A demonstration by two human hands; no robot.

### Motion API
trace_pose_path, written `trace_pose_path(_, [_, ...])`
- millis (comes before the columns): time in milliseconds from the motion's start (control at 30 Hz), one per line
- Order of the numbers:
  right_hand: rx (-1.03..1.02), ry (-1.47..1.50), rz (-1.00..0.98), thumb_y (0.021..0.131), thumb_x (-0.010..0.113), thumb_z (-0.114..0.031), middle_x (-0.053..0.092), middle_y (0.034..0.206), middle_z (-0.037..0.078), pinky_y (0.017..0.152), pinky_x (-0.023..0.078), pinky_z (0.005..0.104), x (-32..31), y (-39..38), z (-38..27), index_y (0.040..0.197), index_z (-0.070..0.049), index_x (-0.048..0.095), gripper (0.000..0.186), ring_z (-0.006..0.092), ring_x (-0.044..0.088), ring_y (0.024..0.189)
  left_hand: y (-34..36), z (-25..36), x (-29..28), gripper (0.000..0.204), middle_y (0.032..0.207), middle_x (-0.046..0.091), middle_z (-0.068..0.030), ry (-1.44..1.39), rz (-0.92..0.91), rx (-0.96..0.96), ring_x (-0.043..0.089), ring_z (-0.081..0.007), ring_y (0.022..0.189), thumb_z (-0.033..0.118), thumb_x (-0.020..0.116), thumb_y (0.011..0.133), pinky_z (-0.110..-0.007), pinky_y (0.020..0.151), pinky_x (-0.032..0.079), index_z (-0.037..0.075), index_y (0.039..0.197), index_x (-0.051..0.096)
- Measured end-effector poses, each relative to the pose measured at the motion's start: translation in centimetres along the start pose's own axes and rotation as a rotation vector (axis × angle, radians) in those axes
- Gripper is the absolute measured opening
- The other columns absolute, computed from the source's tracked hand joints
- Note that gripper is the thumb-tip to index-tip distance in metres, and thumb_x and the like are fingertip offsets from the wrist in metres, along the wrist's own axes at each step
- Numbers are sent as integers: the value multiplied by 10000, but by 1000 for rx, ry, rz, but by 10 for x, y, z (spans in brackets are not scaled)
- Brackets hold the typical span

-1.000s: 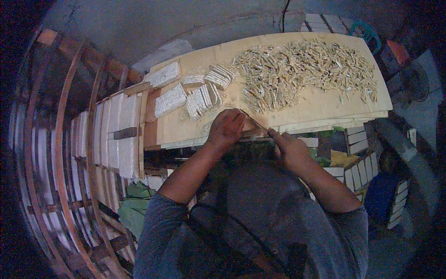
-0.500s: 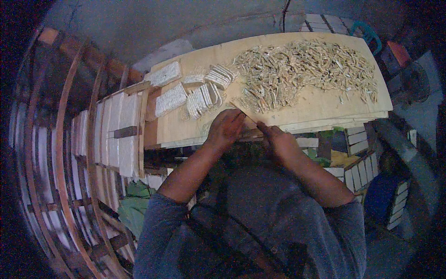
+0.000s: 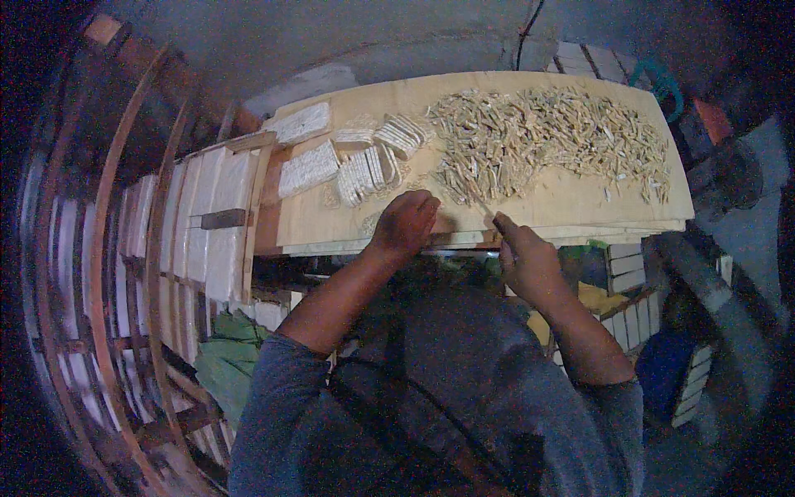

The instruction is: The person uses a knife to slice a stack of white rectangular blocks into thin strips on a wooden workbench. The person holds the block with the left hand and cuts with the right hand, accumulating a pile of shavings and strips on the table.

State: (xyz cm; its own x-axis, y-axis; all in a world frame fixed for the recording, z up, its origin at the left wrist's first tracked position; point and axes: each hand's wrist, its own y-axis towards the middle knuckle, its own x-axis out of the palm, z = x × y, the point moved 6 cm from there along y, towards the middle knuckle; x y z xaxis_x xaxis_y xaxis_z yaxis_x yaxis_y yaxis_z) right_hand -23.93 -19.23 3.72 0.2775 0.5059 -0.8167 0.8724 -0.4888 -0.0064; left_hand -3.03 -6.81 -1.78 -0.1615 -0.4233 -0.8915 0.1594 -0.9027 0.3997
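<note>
My right hand (image 3: 530,257) is wrapped round the dark handle of a thin-bladed knife (image 3: 487,209). Its blade points up and left toward a heap of short, pale brown stick-like pieces (image 3: 538,132). At the near edge of the pale board table (image 3: 331,224), my left hand (image 3: 406,224) is closed with its fingers curled in. Whatever it holds, if anything, is hidden. Beyond it and to the left lie bundles of white ribbed strips (image 3: 360,176), some curved. Two flat white ribbed slabs (image 3: 308,171) rest beside them.
Left of the table stands a rack of white panels (image 3: 195,224) with upright wooden bars (image 3: 108,207). Green cloth or sheeting (image 3: 228,352) hangs below it. Trays of white blocks (image 3: 629,319) are at the lower right, near a blue object (image 3: 667,373). A teal curved frame (image 3: 658,87) stands behind.
My right hand has moved right with the knife, away from my left hand. Before, the blade was at my left fingers. The view has shifted slightly.
</note>
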Motion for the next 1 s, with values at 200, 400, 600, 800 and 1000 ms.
trace_pose_path(200, [-38, 73, 17, 985, 622, -140, 690, 1007, 247, 762, 580, 566, 12, -12, 5, 1521, -158, 509, 548, 471, 700, 860, 4, 6, -25, 245, 1077, 676, -132, 61, -208, -121, 657, -374, 1027, 142, 747, 839, -489, 901, 559, 50, 1057, 684])
trace_pose_path(400, [-70, 55, -142, 977, 614, -150, 689, 1052, 243, 734, 584, 565, 32, -27, -9, 1592, -262, 437, 649, 469, 701, 832, -51, -46, -45, 425, 1121, 679, -156, 59, -29, -247, 627, -397, 1102, 197, 824, 795, -508, 944, 535, 42, 1155, 660])
trace_pose_path(600, [-198, 24, -119, 969, 639, -91, 682, 954, 224, 791, 559, 541, 29, -21, -9, 1465, -130, 592, 500, 431, 706, 910, -72, -47, -58, 611, 1261, 669, -198, -124, -111, -499, 597, -418, 1206, 244, 852, 804, -509, 1054, 496, 28, 1323, 613])
trace_pose_path(800, [-60, 59, -79, 966, 635, -74, 717, 1027, 203, 804, 571, 522, 13, -4, -17, 1438, -109, 620, 474, 433, 707, 860, -68, -49, -56, 612, 1345, 661, -204, -148, -222, -560, 600, -406, 1250, 281, 824, 862, -492, 1108, 486, 27, 1373, 604])
trace_pose_path(1000, [-249, 42, -252, 975, 628, -80, 721, 1067, 211, 813, 571, 508, 39, -14, -20, 1430, -132, 636, 458, 419, 719, 887, -74, -53, -57, 618, 1319, 676, -202, -110, -207, -504, 609, -405, 1240, 295, 818, 860, -488, 1098, 496, 39, 1382, 608])
